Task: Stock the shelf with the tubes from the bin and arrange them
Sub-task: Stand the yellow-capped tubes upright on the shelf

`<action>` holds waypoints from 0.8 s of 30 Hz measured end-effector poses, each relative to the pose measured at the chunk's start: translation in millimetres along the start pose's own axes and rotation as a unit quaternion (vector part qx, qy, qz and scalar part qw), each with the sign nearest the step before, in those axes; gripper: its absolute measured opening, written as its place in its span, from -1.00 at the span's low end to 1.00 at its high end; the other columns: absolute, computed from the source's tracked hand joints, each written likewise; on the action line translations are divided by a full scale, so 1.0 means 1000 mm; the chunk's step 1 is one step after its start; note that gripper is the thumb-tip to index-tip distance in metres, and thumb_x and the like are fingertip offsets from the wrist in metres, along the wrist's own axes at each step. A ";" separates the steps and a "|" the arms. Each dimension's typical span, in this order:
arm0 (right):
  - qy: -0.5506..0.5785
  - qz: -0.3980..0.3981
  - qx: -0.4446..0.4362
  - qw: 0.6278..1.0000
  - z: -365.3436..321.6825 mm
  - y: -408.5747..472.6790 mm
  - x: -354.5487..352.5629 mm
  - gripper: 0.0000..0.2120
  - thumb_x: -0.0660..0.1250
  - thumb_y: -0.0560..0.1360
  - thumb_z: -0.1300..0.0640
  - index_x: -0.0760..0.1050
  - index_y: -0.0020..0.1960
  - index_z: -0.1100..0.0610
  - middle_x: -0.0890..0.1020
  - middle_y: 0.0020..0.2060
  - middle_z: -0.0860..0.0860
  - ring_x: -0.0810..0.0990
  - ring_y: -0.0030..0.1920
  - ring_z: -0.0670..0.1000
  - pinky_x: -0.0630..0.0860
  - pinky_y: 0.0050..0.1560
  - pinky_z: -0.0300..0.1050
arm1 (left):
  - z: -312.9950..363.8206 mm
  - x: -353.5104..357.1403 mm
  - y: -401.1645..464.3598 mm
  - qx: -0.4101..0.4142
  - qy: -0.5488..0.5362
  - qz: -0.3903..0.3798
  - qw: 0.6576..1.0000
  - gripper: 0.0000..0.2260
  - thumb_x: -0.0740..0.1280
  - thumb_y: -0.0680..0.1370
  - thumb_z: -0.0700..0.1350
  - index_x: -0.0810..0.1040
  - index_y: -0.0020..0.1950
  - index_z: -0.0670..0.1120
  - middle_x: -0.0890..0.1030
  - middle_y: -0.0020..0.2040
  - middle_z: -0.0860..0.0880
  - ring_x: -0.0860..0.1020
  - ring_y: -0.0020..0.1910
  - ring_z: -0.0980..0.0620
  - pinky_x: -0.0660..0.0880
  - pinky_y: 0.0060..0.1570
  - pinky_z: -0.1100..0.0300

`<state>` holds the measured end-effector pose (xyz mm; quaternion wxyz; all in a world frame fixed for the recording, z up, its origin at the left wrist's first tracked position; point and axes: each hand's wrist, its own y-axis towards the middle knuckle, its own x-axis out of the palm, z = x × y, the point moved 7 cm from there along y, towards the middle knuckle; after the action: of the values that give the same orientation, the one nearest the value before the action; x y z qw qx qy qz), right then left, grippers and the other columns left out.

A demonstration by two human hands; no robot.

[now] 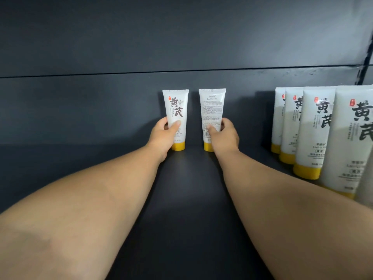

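At the shelf's point(60, 168) back edge, the left hand point(164, 136) grips a label-forward tube point(176, 110) while the right hand point(223, 136) grips a backward tube point(212, 110), which probably needs turning next.

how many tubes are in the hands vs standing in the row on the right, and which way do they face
Held, front label showing: 1, the left-hand tube
Held, back label showing: 1, the right-hand tube
In the row of tubes, front labels showing: 4
Total: 6

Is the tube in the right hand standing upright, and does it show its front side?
Upright: the tube in the right hand stands on its yellow cap. It shows its back: small print and a barcode.
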<state>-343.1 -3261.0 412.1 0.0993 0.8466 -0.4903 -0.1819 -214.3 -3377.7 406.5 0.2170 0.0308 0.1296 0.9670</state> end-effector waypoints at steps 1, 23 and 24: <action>-0.002 -0.001 0.001 1.000 0.000 -0.001 0.001 -0.73 0.24 0.55 0.13 0.41 0.22 0.16 0.55 0.19 0.05 0.52 0.17 0.07 0.37 0.03 -0.18 | -0.001 -0.001 -0.001 -0.004 0.013 0.002 1.000 -0.64 0.27 0.56 -0.09 0.37 0.36 -0.06 0.53 0.16 -0.04 0.53 0.17 -0.03 0.44 0.25 0.02; -0.384 -0.020 -0.255 0.887 -0.157 -0.318 -0.076 -0.70 0.15 0.58 0.04 0.44 0.24 0.14 0.55 0.15 0.07 0.44 0.18 0.10 0.40 0.16 -0.03 | 0.149 -0.147 -0.302 0.257 0.546 -0.031 0.797 -0.72 0.07 0.60 -0.11 0.49 0.21 -0.09 0.57 0.15 -0.02 0.41 0.21 -0.06 0.37 0.08 0.12; -0.396 -0.018 -0.263 0.880 -0.163 -0.339 -0.081 -0.70 0.14 0.58 0.02 0.44 0.24 0.13 0.56 0.15 0.06 0.45 0.17 0.10 0.40 0.15 -0.03 | 0.151 -0.153 -0.323 0.269 0.546 -0.042 0.793 -0.72 0.08 0.59 -0.11 0.50 0.19 -0.09 0.59 0.10 -0.01 0.42 0.18 -0.05 0.38 0.06 0.13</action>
<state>-44.3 -3023.1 460.8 0.1120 0.6552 -0.4076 -0.6261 74.8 -3125.1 466.5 0.1340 -0.4503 0.4825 0.7392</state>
